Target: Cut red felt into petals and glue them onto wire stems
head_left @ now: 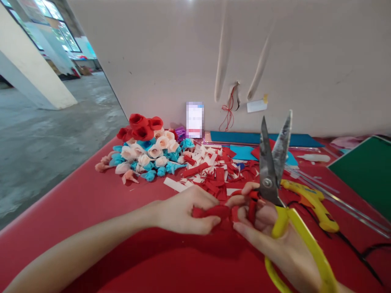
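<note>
My left hand is closed on a piece of red paper, thumb and fingers pinching it low over the table. Opposite it, my right hand pinches the same red material with its fingertips. Hanging on that right hand is a pair of scissors with yellow handles, blades parted and pointing up. How the fingers sit in the handle loops is partly hidden. Just beyond both hands lies a heap of red and white paper scraps.
Red, white and blue paper flowers are piled at the left back. A phone leans against the pale wall. On the right lie a yellow glue gun with a black cord, clear sticks and a green board.
</note>
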A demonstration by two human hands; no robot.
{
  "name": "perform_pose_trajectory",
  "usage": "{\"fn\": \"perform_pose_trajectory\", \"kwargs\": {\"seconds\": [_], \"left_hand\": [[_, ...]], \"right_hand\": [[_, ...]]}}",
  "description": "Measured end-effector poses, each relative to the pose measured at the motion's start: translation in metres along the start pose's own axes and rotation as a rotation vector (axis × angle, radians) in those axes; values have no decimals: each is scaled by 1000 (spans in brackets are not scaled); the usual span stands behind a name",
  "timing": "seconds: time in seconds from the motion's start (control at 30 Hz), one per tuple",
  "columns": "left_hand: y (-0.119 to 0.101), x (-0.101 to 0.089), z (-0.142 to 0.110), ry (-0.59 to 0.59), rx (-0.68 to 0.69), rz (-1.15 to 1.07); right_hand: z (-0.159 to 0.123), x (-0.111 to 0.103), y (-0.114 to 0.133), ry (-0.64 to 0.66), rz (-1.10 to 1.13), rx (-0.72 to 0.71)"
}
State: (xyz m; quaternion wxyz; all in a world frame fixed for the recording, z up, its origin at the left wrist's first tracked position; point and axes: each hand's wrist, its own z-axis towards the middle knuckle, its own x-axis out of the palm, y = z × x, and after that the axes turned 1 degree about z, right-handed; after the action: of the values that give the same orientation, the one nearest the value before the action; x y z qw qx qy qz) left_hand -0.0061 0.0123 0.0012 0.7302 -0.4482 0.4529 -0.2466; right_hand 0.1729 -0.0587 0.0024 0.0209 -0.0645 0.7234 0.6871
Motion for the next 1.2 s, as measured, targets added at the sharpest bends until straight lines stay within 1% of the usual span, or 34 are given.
{"fn": "perform_pose_trajectory", "kwargs": {"seconds": [0.1, 0.2, 0.23, 0.27, 0.3, 0.37, 0.43, 0.5, 0.6, 0.67, 0.7, 0.77, 0.83, 0.9, 0.97, 1.03, 1.1, 1.2], "left_hand": [[-2, 8, -1, 40, -34, 52], [-7, 11, -2, 20, -73, 135], [-9, 12, -1, 13, -104, 120], [-10, 12, 0, 13, -153, 50], [-9, 13, 1, 20, -212, -78], [-5, 16, 5, 63, -321, -456], [3, 20, 9, 138, -350, -789], [10, 24, 11, 180, -336, -957], [15, 28, 9, 132, -324, -1013], [13, 28, 6, 71, -332, -973], [10, 28, 5, 27, -342, -931], [5, 28, 3, -92, -350, -802], [-1, 28, 2, -224, -323, -561], [-4, 30, 1, -311, -236, -241], [-6, 32, 0, -358, -114, 30], [-8, 33, -1, -381, -7, 181], [-9, 34, -1, -398, 42, 252], [-12, 33, -1, -390, 29, 293]], "right_hand": [[2, 0, -4, 35, 13, -12], [4, 1, -7, 40, 96, -38], [5, 1, -7, 42, 123, -44], [5, 1, -7, 55, 147, -48], [5, 1, -6, 70, 177, -50], [5, 1, -6, 121, 258, -51], [5, 0, -6, 171, 324, -65], [5, -1, -8, 167, 318, -119], [7, -3, -11, 133, 210, -243], [6, -5, -11, 91, 154, -314], [5, -5, -10, 46, 129, -340], [1, -5, -6, -63, 88, -346], [-2, -4, -2, -125, 66, -297], [-3, -2, 0, -122, 62, -241], [-3, 0, -1, -123, 70, -231], [-2, 2, -3, -129, 89, -232], [-1, 3, -5, -117, 120, -201], [0, 3, -4, -73, 180, -129]]}}
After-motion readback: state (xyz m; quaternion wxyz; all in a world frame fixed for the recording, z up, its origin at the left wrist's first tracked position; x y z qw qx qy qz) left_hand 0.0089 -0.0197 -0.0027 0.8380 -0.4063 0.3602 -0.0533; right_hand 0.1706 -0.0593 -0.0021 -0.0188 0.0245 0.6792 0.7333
